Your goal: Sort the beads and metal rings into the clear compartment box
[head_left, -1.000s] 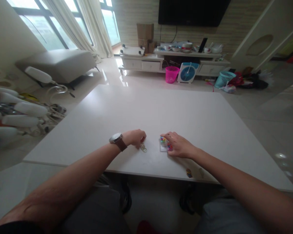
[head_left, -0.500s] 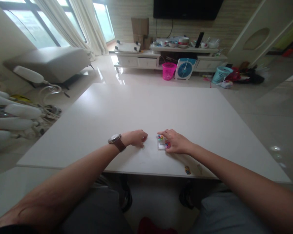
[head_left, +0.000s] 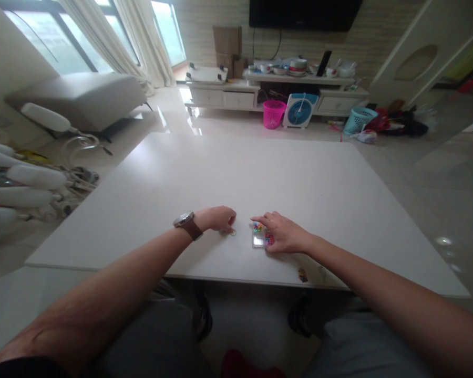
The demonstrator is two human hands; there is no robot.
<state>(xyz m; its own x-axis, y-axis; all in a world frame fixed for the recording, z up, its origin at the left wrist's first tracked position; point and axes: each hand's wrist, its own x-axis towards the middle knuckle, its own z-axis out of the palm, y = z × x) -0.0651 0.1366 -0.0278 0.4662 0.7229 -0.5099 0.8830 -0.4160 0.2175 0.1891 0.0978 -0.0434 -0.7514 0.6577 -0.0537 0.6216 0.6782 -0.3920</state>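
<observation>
A small clear plastic box with compartments lies on the white table. Bright multicoloured bits, too small to name, fill its upper part, and more of them show beside my fingers. My right hand grips the box from the right, thumb at the near side and fingers across the far side. Left of the box, my left hand rests low with curled fingers; what they hold, if anything, is hidden. A tiny pale ring lies just by its thumb. A watch is on my left wrist.
A small yellow-and-blue figure lies near the table's front edge, right of centre. Beyond the table stand a pink basket, a blue fan and a low cabinet. White-covered objects stand at the left.
My right hand and the box have shifted slightly nearer to me. My left hand has moved slightly away, and the ring by its thumb shows more clearly.
</observation>
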